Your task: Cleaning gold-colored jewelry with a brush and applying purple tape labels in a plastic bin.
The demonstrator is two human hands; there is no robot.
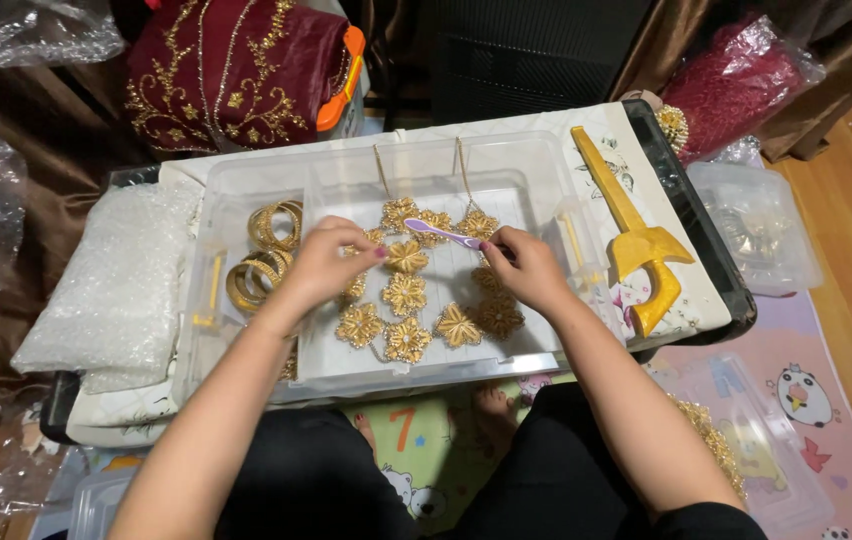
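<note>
Over the clear tray lid (536,170), your right hand (531,268) fingers pinch the purple toothbrush (443,235), pointing left toward your left hand (331,262), fingers pressed on the gold necklace (416,300).

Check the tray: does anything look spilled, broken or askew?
Nothing stands out. The gold flower necklace lies flat on the clear lid, left hand on it, right hand holding a purple toothbrush.

Under both hands lies a necklace (416,300) of shiny gold-coloured metal flowers on a clear, glossy plastic lid (536,190). The right hand (529,268) pinches a smooth lilac plastic toothbrush (443,234). Left of the left hand (324,265), polished gold bangles (264,255); further left, matt white bubble wrap (116,285).
</note>
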